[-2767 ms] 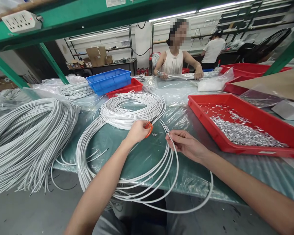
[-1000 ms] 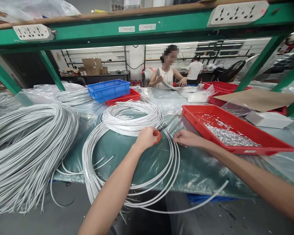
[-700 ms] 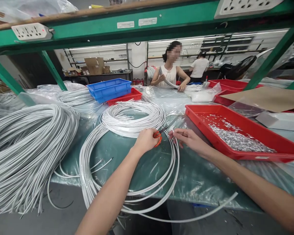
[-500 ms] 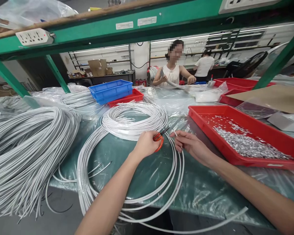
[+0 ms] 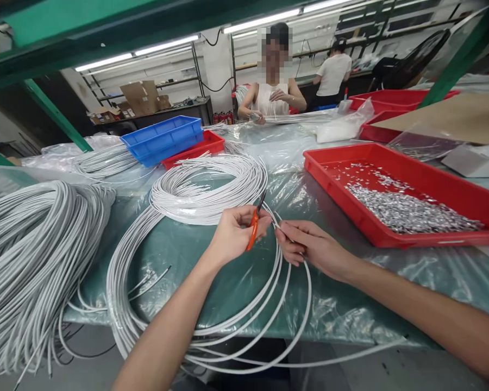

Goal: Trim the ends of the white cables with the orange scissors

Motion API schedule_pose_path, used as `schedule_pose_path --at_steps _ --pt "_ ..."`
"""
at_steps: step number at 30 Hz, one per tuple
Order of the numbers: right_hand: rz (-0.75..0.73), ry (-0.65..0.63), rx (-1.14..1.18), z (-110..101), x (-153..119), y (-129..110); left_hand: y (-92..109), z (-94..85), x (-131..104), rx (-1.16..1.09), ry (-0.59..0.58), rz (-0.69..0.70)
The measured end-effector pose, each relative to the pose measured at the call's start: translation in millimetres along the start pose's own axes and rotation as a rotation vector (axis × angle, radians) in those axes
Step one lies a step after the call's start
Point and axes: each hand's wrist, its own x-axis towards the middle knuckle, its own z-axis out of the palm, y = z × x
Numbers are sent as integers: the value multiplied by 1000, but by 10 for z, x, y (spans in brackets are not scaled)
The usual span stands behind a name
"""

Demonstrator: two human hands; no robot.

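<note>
Green plastic-covered bench (image 5: 236, 271): left hand (image 5: 232, 236) grips orange scissors (image 5: 253, 228), right hand (image 5: 309, 247) pinches white cable (image 5: 293, 304); red tray (image 5: 391, 201) crowds right, cable loops overhang the front edge.

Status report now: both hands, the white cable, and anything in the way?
Left hand shut on orange-handled scissors. Right hand pinches thin white cable end beside the blades. Coiled white cable bundle lies just behind; red plastic tray at right.
</note>
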Motion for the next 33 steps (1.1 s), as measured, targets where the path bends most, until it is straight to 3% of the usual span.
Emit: schedule_pose_path --at_steps 7,12,20,33 --pt "110 -95 206 -15 -23 -33 20 -20 -25 -12 -68 -1" --pt "137 -56 177 9 -12 -21 36 -21 -29 53 -75 21" --pt "-206 246 -354 71 -4 19 -11 -32 -22 67 -103 21" --pt "-259 218 -341 41 -37 22 77 33 9 -115 -160 -138"
